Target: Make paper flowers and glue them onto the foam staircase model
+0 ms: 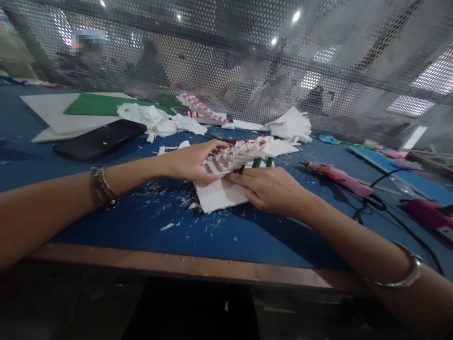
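A white stepped model [237,156] with dark red bits along its top stands on green posts over a white base sheet [221,196]. It looks like a small staircase of foam or paper. My left hand [193,160] grips its lower left end, fingers over the top and thumb on the near side. Close to the base, my right hand [271,189] has its index finger reaching in under the steps, the other fingers curled against the sheet. Its fingertips are partly hidden by the model.
A black phone [101,139], crumpled white tissue [159,120] and green sheet [106,105] lie left. Behind stands a similar pink-dotted model [201,107]. A pink glue gun [339,177] with a black cord lies right. Scraps litter the blue tabletop [141,231] before a perforated metal screen [212,61].
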The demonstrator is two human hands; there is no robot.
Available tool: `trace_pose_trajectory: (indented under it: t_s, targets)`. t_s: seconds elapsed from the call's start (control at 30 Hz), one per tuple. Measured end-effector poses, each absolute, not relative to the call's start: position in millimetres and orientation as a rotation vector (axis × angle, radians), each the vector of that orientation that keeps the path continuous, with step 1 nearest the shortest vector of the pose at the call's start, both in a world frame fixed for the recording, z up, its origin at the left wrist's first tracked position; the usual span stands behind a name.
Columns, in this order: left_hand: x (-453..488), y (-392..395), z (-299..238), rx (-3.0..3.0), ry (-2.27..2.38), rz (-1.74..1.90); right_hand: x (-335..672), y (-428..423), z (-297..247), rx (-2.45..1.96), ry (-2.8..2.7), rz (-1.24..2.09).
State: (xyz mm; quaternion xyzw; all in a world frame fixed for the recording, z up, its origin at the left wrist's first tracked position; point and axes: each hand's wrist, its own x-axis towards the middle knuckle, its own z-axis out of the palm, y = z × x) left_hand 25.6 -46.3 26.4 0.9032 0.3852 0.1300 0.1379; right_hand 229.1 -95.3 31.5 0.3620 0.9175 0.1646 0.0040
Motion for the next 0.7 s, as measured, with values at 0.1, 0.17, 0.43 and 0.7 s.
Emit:
trace_pose_trajectory:
  t_s: [0.1,0.17,0.43,0.7]
  targets:
    - [25.7,-47.2,26.5,2.616,1.126,0.377,228.5,-97.2,32.2,1.157,2.858,0.508]
    - [25.8,-47.7,26.6,2.622,1.126,0.380,228.2,-98.3,32.8,1.178,2.853,0.496]
    - [25.9,-48.0,27.7,2.618,1.103,0.363,233.2,-96.9,29.4,1.231,2.916,0.405]
    - [25.0,-45.9,25.8,2.585,1.100,0.376,236.0,-99.5,24.5,1.409,2.906,0.437]
